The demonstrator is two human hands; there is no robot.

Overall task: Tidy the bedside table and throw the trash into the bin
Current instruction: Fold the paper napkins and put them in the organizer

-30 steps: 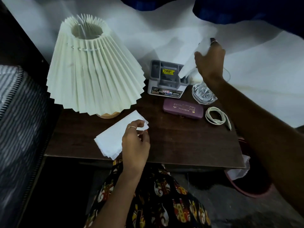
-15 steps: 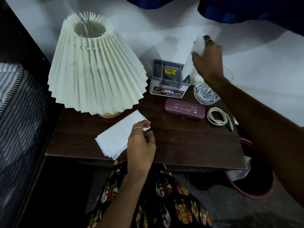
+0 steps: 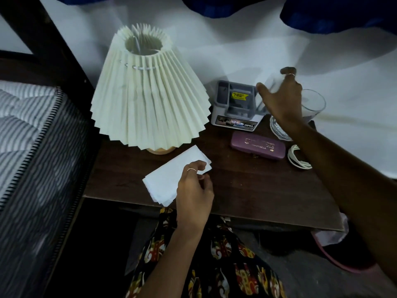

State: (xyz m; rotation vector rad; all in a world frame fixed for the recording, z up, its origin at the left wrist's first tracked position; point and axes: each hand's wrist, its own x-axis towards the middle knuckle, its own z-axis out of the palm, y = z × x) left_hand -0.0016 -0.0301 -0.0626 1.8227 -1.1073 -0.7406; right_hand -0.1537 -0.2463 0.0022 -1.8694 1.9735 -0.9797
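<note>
A dark wooden bedside table [image 3: 247, 190] fills the middle of the view. My left hand [image 3: 193, 190] rests near its front edge, fingers curled on a corner of a folded stack of white paper [image 3: 165, 179] that lies flat. At the back right, my right hand [image 3: 283, 102] grips a blurred white sheet of paper [image 3: 269, 87] just above the right end of a grey desk organiser [image 3: 234, 106]. The pink bin [image 3: 343, 263] stands on the floor, low right, partly hidden by my right arm.
A pleated cream lamp [image 3: 150, 100] takes up the table's back left. A purple case [image 3: 257, 145], a coiled white cable [image 3: 297, 158], a glass dish [image 3: 277, 131] and a drinking glass [image 3: 312, 104] sit at the right. A striped mattress [image 3: 28, 136] borders the left.
My right hand has come down with the white sheet, from up against the wall to just above the organiser. My left hand stays on the folded stack.
</note>
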